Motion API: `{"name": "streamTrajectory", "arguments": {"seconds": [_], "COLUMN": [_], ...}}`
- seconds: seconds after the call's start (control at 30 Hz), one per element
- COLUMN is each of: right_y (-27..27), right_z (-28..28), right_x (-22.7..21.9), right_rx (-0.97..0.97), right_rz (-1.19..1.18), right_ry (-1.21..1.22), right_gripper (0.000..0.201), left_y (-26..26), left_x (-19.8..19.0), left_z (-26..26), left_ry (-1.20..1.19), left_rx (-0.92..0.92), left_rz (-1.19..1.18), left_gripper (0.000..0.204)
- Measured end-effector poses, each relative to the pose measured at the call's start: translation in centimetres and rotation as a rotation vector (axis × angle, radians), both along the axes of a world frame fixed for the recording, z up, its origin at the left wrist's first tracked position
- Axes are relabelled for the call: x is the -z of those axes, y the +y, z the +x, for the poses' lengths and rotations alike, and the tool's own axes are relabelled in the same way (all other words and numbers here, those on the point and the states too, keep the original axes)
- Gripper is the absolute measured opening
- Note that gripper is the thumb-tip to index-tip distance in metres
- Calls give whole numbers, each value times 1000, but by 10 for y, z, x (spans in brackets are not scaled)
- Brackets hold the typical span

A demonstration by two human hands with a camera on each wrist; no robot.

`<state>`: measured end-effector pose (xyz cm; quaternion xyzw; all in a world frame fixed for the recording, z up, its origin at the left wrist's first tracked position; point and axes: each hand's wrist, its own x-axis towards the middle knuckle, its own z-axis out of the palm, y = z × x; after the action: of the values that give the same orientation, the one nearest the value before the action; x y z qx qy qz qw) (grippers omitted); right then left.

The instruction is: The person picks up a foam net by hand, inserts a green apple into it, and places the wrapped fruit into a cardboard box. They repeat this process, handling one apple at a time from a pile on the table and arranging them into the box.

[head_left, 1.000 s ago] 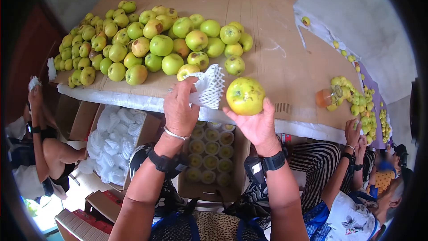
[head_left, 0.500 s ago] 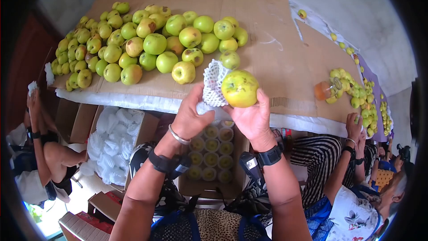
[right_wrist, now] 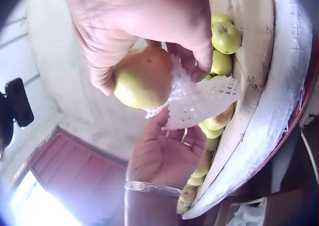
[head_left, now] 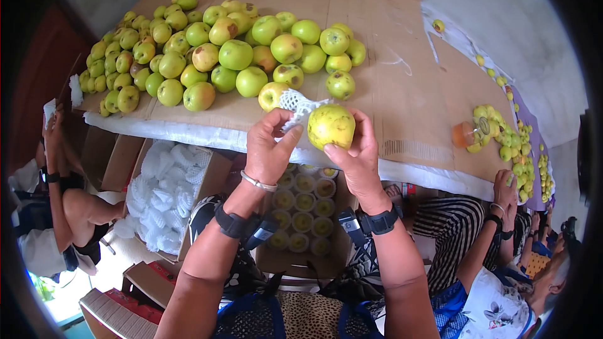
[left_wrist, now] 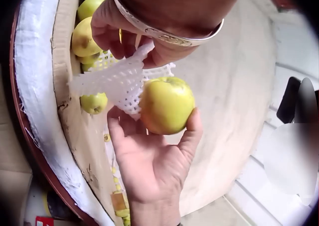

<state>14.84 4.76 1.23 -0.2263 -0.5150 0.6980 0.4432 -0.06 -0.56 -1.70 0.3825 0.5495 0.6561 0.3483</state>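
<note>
My right hand [head_left: 359, 157] grips a large yellow-green apple [head_left: 331, 127] with brownish marks, thumb on the near side and fingers round the far side. Left of it, my left hand [head_left: 269, 141] pinches a white foam net sleeve [head_left: 298, 105] between thumb and fingers. In the left wrist view the sleeve [left_wrist: 117, 84] spreads wide, and its mesh edge meets the side of the apple [left_wrist: 168, 105]. From the right wrist view, the sleeve [right_wrist: 192, 99] overlaps the apple's edge, while most of the apple [right_wrist: 144, 79] is uncovered.
A big heap of apples [head_left: 235, 55] covers the table's left side. Below the table edge, a box holds white foam nets [head_left: 162, 194], and another holds rows of wrapped apples [head_left: 303, 202]. A jar [head_left: 465, 134] stands at right; other people sit on both sides.
The hands have come together, bringing sleeve and apple side by side. The apple has been turned in the right hand, and the sleeve, upright half a second ago, now tips over toward the apple.
</note>
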Motion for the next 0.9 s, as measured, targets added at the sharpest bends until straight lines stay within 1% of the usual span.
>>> {"name": "streamTrajectory", "arguments": {"seconds": [0.07, 0.1, 0.2, 0.23, 0.3, 0.33, 0.4, 0.43, 0.47, 0.53, 0.6, 0.63, 0.67, 0.7, 0.73, 0.77, 0.8, 0.87, 0.9], "right_y": [1, 2, 6, 5, 1, 0, 0, 1, 3, 3, 2, 3, 4, 5, 8, 15, 18, 20, 17], "right_z": [-3, -4, -5, -6, -7, -8, -10, -10, -8, -7, -6, -7, -8, -9, -8, -4, -3, 1, 2], "right_x": [3, 5, 12, 11, 10, 11, 12, 13, 15, 18, 21, 23, 21, 17, 15, 18, 17, 10, 1], "right_rx": [89, 133, 242, 257, 290, 299, 314, 329, 342, 354, 358, 346, 371, 395, 420, 432, 446, 479, 506], "right_rz": [47, 72, 199, 242, 326, 330, 340, 403, 464, 571, 659, 599, 577, 555, 532, 564, 601, 674, 811], "right_ry": [-6, -7, -69, -106, -186, -186, -177, -232, -287, -383, -465, -459, -439, -416, -393, -441, -482, -569, -701], "right_gripper": [61, 62, 63, 64, 67, 67, 69, 69, 69, 70, 71, 78, 81, 83, 85, 89, 88, 88, 88], "left_y": [-5, -6, -9, -9, -7, -6, -5, -5, -3, -1, -3, -4, -5, -4, -6, -8, -9, -9, -8], "left_x": [1, -1, -9, -7, -4, -2, 1, -1, -3, -21, -27, -29, -30, -25, -22, -20, -21, -17, -16], "left_z": [2, 4, 17, 17, 19, 20, 17, 14, 12, 9, 13, 14, 13, 12, 12, 13, 16, 21, 22], "left_ry": [223, 289, 337, 251, 132, 71, -331, -529, -563, -634, -462, -374, -284, -165, 46, 90, 132, 86, 66], "left_rx": [5, 55, 89, 119, 177, 206, 184, 171, 127, 39, 61, 69, 75, 116, 165, 171, 180, 181, 180], "left_rz": [-93, -114, -7, -52, -81, -96, -48, -22, 8, 70, 132, 165, 198, 139, 61, 61, 61, 36, 24], "left_gripper": [18, 19, 23, 26, 25, 24, 21, 20, 21, 23, 26, 27, 28, 34, 38, 39, 40, 40, 40]}}
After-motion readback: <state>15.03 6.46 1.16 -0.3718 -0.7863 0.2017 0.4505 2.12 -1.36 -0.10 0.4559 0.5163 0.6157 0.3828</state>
